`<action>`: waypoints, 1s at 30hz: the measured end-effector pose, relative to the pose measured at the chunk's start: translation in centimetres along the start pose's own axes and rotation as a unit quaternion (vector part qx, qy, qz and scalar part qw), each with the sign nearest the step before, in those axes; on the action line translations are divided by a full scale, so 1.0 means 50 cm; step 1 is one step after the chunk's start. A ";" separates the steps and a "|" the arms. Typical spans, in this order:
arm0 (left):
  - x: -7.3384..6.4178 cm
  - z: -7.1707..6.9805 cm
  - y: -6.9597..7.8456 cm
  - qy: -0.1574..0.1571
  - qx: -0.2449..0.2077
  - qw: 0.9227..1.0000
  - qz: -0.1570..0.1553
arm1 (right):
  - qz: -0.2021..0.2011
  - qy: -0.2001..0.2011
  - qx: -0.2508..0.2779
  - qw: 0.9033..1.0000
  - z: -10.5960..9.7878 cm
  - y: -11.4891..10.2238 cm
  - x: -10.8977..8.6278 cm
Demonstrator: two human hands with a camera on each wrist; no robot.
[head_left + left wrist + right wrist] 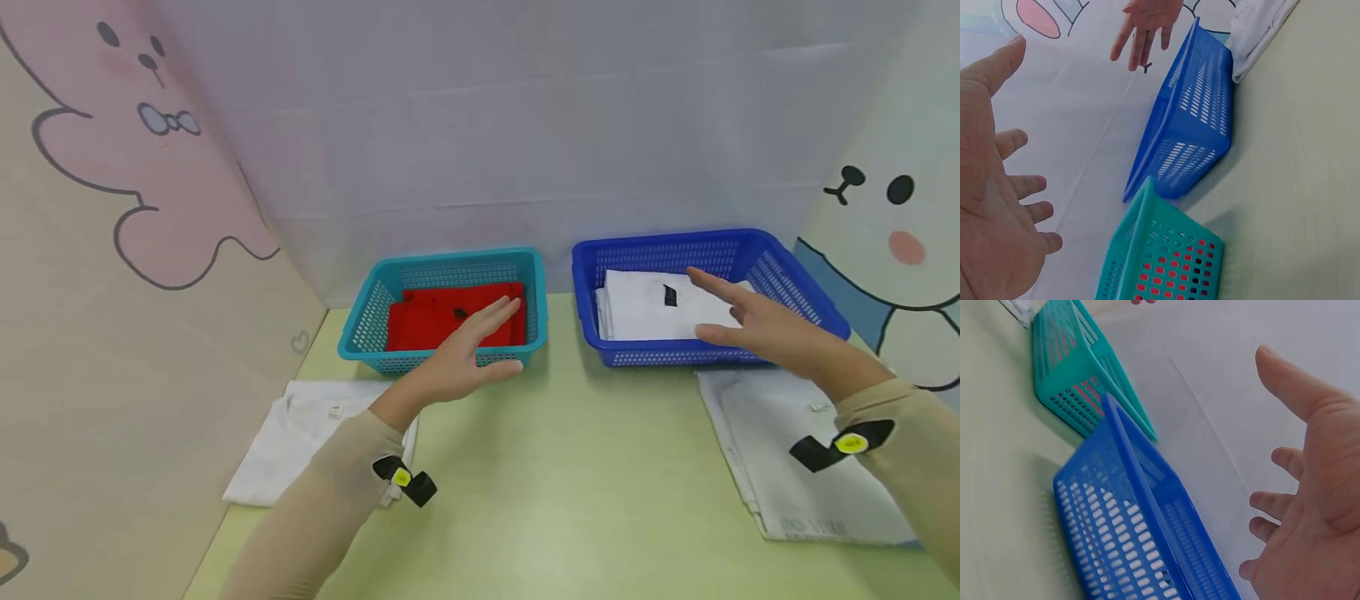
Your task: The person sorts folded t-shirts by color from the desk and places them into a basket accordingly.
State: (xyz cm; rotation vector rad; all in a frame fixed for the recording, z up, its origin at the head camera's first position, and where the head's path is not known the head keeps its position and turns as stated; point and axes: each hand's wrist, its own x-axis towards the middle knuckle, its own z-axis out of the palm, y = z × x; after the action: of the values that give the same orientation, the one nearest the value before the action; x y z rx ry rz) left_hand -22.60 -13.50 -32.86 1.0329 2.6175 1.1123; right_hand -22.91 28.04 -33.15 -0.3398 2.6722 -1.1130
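Observation:
In the head view my left hand (467, 354) is above the front right part of a teal basket (360, 329), its fingers extended and nothing in its grasp. Folded red cloth (420, 321) with a small black mark lies inside that basket. My right hand (765, 329) hovers over a blue basket (787, 279), fingers spread and thumb apart, also holding nothing. Inside the blue basket is a folded white garment (637, 304) bearing a black tag. Both wrist views show the palms with loosely extended fingers, the left hand (997, 187) and the right hand (1322, 500).
A folded white shirt (300, 425) lies on the table (570, 500) at left, partly behind my left sleeve. Another folded white garment (787, 450) lies at right, in front of the blue basket. A white sheet (525, 125) stands behind both baskets, with cartoon-printed panels at the sides.

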 end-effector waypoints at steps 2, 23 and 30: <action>-0.026 -0.007 -0.008 -0.002 0.004 1.000 0.000 | -0.019 -0.008 0.005 1.000 0.011 -0.010 -0.004; -0.224 -0.070 -0.025 0.060 0.023 0.996 -0.065 | -0.170 -0.089 0.033 0.981 0.150 -0.108 -0.010; -0.297 -0.107 -0.124 0.140 0.087 0.982 -0.091 | -0.249 -0.090 -0.003 0.964 0.225 -0.166 0.005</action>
State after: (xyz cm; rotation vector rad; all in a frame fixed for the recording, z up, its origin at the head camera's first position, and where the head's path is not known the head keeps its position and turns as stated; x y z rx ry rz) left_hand -16.55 -29.15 -35.42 0.6842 3.0051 1.0697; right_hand -18.80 14.82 -34.94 -1.1041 2.4896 -1.1271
